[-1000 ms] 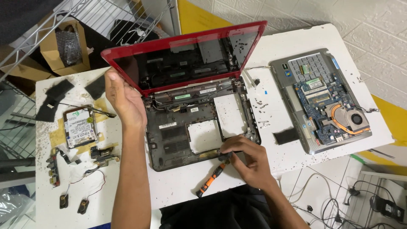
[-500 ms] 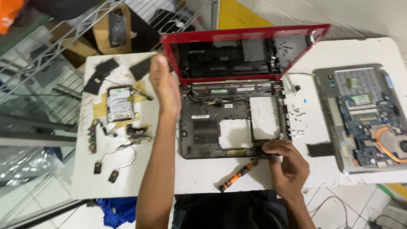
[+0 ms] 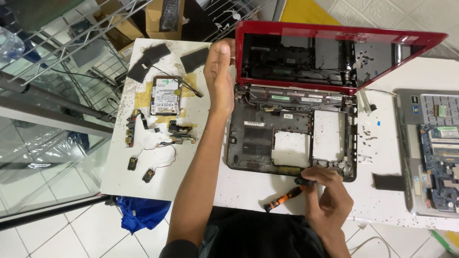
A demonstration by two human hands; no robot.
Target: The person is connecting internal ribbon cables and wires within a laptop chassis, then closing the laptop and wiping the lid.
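The left hand (image 3: 219,71) is held flat and open, fingers together and pointing toward the far edge of the bench (image 3: 248,191), with nothing gripped; its edge is set just beside the left side of the red laptop lid (image 3: 334,40), which is stood up at the far side. The right hand (image 3: 330,198) is curled near the front edge of the bench, its fingertips pressed at the front rim of the stripped laptop base (image 3: 291,136); whether something small is pinched there cannot be told. An orange-and-black screwdriver (image 3: 285,197) is laid on the bench just left of that hand, its tip end hidden under the fingers, so a grip on it cannot be confirmed.

The laptop base is placed in the middle of the bench, dark and gutted, with pale openings shown in its floor. Toward the left edge, a hard drive (image 3: 165,95) is set on a tan patch, with black foam pieces (image 3: 150,59) near the far left corner. Small cabled parts (image 3: 143,167) are scattered near the front left corner. At the right edge, a second opened laptop (image 3: 435,153) with its circuit board exposed is seen, partly cut off. Tiny screws are strewn between the two machines.
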